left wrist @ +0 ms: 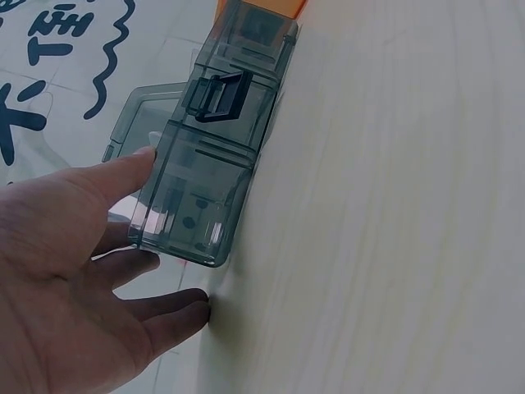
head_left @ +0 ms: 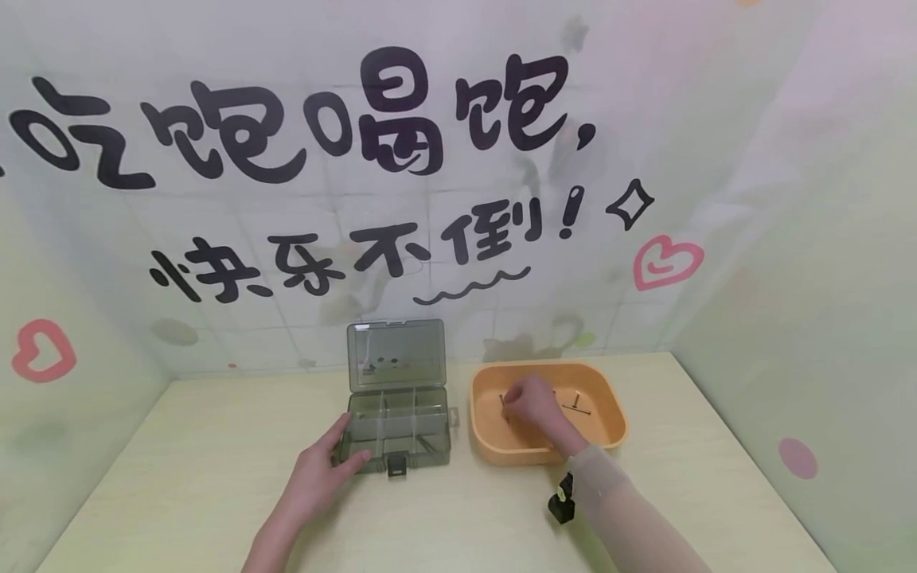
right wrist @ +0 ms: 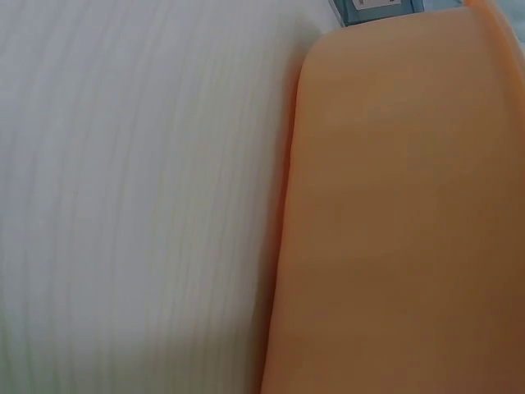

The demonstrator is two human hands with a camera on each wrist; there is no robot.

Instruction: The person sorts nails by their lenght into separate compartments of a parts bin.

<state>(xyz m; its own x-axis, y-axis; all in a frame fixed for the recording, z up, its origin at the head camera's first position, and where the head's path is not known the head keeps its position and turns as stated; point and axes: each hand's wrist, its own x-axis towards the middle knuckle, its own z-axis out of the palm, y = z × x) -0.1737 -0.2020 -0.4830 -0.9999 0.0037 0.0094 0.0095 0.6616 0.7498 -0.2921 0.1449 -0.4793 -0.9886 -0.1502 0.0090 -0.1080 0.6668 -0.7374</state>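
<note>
A grey see-through compartment box (head_left: 396, 426) lies on the table with its lid (head_left: 397, 356) raised at the back. My left hand (head_left: 320, 469) is at the box's front left corner; its thumb touches the front edge and the other fingers extend along the left side, fairly straight. My right hand (head_left: 533, 402) reaches into an orange tray (head_left: 494, 454), its fingertips together at a thin dark screw, which they partly hide. More screws (head_left: 576, 410) lie in the tray to the right of that hand. The right wrist view shows only the tray's outer wall (right wrist: 402, 213), not the hand.
The box stands left of the tray, a narrow strip of table (head_left: 462, 493) between them. A dark latch (head_left: 396, 464) hangs at the box's front. Thin dark pieces (head_left: 427, 444) lie in its front right compartment. A printed wall (head_left: 458, 334) rises behind.
</note>
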